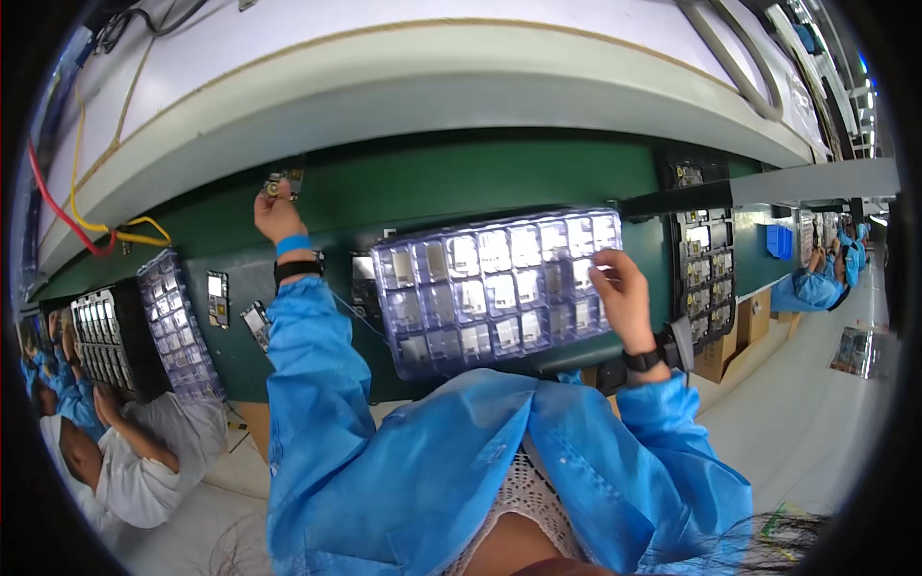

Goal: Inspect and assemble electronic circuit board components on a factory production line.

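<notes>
Far out on the green bench, my left hand (279, 216) grips a small circuit board (293, 180) with a round brass-coloured part on it. A blue band and a black strap circle that wrist. In front of me lies a clear plastic tray (415, 357), its compartments filled with shiny metal-looking pieces. My right hand (624, 296) is at the tray's right end, thumb and fingers pinched together over a compartment; what they hold, if anything, is too small to make out. Another circuit board (363, 269) lies partly under the tray's left end.
Loose boards (218, 298) lie left of my forearm, near a second clear tray (178, 322). A black tray of boards (706, 274) stands to the right, with cardboard boxes (730, 341) below. A white shelf (461, 86) overhangs the bench's far side. Co-workers sit at both ends.
</notes>
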### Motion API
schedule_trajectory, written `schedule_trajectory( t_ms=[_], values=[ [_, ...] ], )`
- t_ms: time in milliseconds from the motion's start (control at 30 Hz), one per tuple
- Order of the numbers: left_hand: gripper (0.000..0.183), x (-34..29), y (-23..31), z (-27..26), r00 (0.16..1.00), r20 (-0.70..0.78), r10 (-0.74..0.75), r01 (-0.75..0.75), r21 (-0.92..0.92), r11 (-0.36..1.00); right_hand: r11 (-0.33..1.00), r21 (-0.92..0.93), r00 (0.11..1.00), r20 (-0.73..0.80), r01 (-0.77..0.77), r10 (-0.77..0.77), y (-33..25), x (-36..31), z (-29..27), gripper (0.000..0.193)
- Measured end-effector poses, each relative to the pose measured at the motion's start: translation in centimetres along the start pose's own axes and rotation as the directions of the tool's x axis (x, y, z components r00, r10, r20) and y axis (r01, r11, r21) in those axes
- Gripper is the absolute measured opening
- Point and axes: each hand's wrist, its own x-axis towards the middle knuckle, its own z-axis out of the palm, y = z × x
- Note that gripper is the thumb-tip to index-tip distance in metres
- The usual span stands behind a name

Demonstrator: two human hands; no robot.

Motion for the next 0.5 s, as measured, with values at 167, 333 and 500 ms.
schedule_trajectory(
  t_ms=[167, 333, 500],
  values=[
    [0.021, -10.2, 11.5, -3.1, 0.938, 0.254, -0.237, 0.314, -0.326, 0.892, 0.957, -0.179, 0.971, 0.124, 0.227, -0.207, 1.0, 1.4, 2.1, 0.017],
    [0.023, -18.1, 17.7, -7.3, 0.933, 0.276, -0.230, 0.326, -0.381, 0.865, 0.859, -0.039, 0.812, 0.352, 0.510, -0.466, -2.2, 1.3, 6.7, 0.016],
    [0.022, -23.3, 21.8, -10.1, 0.948, 0.244, -0.203, 0.297, -0.456, 0.839, 0.713, -0.231, 0.703, 0.521, 0.662, -0.484, -2.6, 0.3, 10.5, 0.019]
  ],
)
